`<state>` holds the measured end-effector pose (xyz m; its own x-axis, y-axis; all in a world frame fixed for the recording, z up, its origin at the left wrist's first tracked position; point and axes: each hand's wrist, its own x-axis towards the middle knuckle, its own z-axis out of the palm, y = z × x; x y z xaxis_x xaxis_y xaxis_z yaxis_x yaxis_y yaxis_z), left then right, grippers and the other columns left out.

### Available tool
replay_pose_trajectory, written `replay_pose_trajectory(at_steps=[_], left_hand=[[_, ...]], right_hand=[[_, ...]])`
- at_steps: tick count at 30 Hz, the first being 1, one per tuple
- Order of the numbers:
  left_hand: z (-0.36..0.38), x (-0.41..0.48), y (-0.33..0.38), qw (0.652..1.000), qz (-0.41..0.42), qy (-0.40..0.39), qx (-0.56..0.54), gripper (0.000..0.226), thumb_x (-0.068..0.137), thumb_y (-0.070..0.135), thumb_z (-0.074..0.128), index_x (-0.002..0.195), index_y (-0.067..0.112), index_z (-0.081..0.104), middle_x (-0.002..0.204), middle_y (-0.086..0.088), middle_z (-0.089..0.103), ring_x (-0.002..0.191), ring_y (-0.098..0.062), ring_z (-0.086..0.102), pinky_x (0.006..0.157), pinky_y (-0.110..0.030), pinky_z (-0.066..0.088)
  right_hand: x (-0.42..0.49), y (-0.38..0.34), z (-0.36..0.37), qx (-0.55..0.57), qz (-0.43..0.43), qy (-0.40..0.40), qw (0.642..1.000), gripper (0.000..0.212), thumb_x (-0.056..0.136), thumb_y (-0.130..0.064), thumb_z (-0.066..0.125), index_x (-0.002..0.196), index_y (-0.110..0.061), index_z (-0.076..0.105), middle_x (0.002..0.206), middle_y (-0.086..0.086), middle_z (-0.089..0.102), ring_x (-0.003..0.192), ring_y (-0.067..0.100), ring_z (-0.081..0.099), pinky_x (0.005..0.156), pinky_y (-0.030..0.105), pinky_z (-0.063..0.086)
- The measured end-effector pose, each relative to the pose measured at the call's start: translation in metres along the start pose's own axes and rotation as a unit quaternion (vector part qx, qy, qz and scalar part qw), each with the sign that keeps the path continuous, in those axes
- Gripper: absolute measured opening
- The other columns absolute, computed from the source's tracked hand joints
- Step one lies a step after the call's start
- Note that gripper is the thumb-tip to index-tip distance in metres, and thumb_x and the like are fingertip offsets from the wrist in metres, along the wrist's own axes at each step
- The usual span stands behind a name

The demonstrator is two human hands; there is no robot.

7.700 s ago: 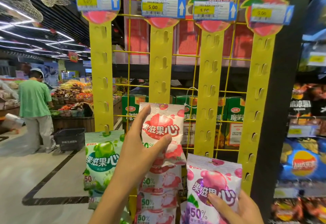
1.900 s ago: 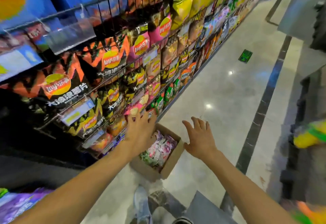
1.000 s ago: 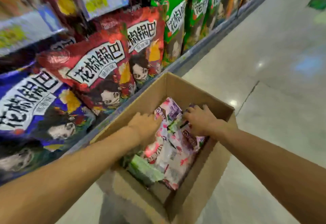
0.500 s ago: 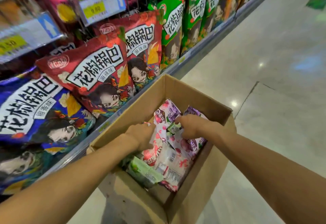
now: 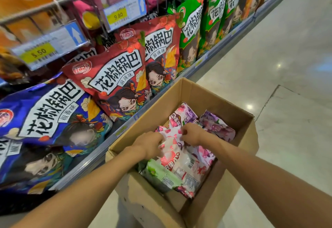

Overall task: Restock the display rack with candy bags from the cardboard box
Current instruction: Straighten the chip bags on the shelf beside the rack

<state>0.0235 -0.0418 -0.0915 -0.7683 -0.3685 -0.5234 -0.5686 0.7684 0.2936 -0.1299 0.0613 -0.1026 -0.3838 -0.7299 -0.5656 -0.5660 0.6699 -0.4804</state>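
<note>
Fingers of my left hand [image 5: 150,144] and right hand [image 5: 191,134] pinch the pink candy bag [image 5: 177,157] by its top edge. I think it is light, soft and slippery.

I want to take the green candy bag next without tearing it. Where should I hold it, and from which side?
Probably its near edge. The green candy bag lies flat in the near-left corner of the cardboard box, and a pink bag overlaps its far part. Coming from above on the near side, pinch that uncovered flat edge.
</note>
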Motion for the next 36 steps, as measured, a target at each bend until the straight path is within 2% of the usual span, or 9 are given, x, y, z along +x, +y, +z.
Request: replay_pose_trajectory(at_steps=[3, 6, 10, 14, 18, 20, 24, 31, 36], left_hand=[[0.005, 0.0, -0.005, 0.992, 0.022, 0.06, -0.112, 0.045, 0.078, 0.028, 0.079, 0.064, 0.018, 0.037, 0.065, 0.0, 0.043, 0.062, -0.018, 0.039, 0.059, -0.033, 0.031], [0.006, 0.004, -0.007, 0.967, 0.05, 0.104, -0.226, 0.034, 0.076, 0.026, 0.083, 0.061, 0.02, 0.053, 0.062, 0.006, 0.047, 0.058, -0.012, 0.041, 0.059, -0.03, 0.033], [0.003, 0.017, 0.004, 0.916, 0.038, 0.173, -0.359, 0.023, 0.076, 0.021, 0.084, 0.062, 0.02, 0.065, 0.055, 0.009, 0.057, 0.054, -0.011, 0.048, 0.057, -0.03, 0.037], [0.002, 0.027, 0.019, 0.895, -0.029, 0.17, -0.411, 0.017, 0.078, 0.019, 0.083, 0.076, 0.014, 0.066, 0.059, 0.002, 0.061, 0.056, -0.02, 0.052, 0.054, -0.03, 0.041], [0.008, 0.025, 0.015, 0.922, -0.091, 0.02, -0.377, 0.067, 0.062, 0.001, 0.089, 0.114, 0.013, 0.049, 0.092, -0.003, 0.063, 0.081, -0.02, 0.061, 0.07, -0.032, 0.052], [0.01, 0.023, 0.011, 0.931, -0.096, 0.003, -0.352, 0.075, 0.059, -0.002, 0.089, 0.117, 0.015, 0.045, 0.105, -0.005, 0.062, 0.099, -0.023, 0.061, 0.088, -0.037, 0.052], [0.006, 0.02, 0.014, 0.927, -0.103, 0.082, -0.35, 0.067, 0.058, 0.007, 0.092, 0.109, 0.022, 0.05, 0.105, -0.003, 0.067, 0.097, -0.023, 0.065, 0.087, -0.042, 0.055], [-0.01, -0.001, 0.033, 0.81, -0.078, 0.157, -0.56, 0.026, 0.087, 0.013, 0.073, 0.113, 0.012, 0.068, 0.107, -0.005, 0.075, 0.087, -0.009, 0.072, 0.076, -0.023, 0.057], [-0.071, -0.063, 0.07, 0.755, -0.035, 0.123, -0.643, 0.03, 0.095, 0.029, 0.062, 0.125, 0.026, 0.061, 0.12, 0.008, 0.071, 0.111, -0.013, 0.067, 0.1, -0.043, 0.05]], right_hand=[[-0.009, 0.009, -0.012, 0.075, -0.015, 0.043, 0.996, 0.015, 0.095, -0.005, 0.048, 0.104, -0.001, 0.06, 0.098, 0.01, 0.061, 0.096, 0.029, 0.059, 0.076, 0.028, 0.042], [-0.02, 0.024, -0.035, 0.129, -0.047, 0.116, 0.984, 0.025, 0.096, -0.013, 0.044, 0.115, -0.007, 0.059, 0.111, 0.014, 0.068, 0.104, 0.033, 0.065, 0.092, 0.044, 0.052], [-0.036, 0.038, -0.05, 0.097, -0.026, 0.165, 0.981, 0.019, 0.104, -0.015, 0.039, 0.117, -0.012, 0.052, 0.117, 0.009, 0.064, 0.104, 0.031, 0.063, 0.093, 0.05, 0.052], [-0.031, 0.039, -0.041, 0.049, 0.008, 0.11, 0.993, 0.029, 0.101, -0.021, 0.045, 0.129, -0.014, 0.05, 0.127, 0.013, 0.062, 0.112, 0.03, 0.059, 0.096, 0.039, 0.048], [-0.025, 0.046, -0.029, 0.065, 0.057, 0.01, 0.996, 0.063, 0.078, -0.025, 0.078, 0.133, -0.012, 0.052, 0.13, 0.009, 0.061, 0.12, 0.029, 0.059, 0.103, 0.039, 0.048], [-0.023, 0.048, -0.027, 0.027, 0.069, -0.009, 0.997, 0.058, 0.073, -0.019, 0.082, 0.126, -0.009, 0.06, 0.123, 0.011, 0.066, 0.114, 0.029, 0.062, 0.1, 0.04, 0.051], [-0.022, 0.048, -0.028, 0.038, 0.08, -0.004, 0.996, 0.039, 0.076, -0.01, 0.074, 0.113, -0.003, 0.068, 0.112, 0.014, 0.07, 0.105, 0.03, 0.066, 0.093, 0.043, 0.055], [-0.055, 0.034, -0.059, 0.296, 0.048, 0.08, 0.951, 0.017, 0.083, 0.004, 0.063, 0.097, -0.006, 0.067, 0.096, 0.013, 0.073, 0.097, 0.031, 0.07, 0.087, 0.043, 0.058], [-0.131, 0.012, -0.084, 0.458, 0.054, 0.112, 0.88, 0.03, 0.078, 0.0, 0.071, 0.106, -0.009, 0.067, 0.104, 0.012, 0.075, 0.101, 0.034, 0.07, 0.094, 0.053, 0.055]])
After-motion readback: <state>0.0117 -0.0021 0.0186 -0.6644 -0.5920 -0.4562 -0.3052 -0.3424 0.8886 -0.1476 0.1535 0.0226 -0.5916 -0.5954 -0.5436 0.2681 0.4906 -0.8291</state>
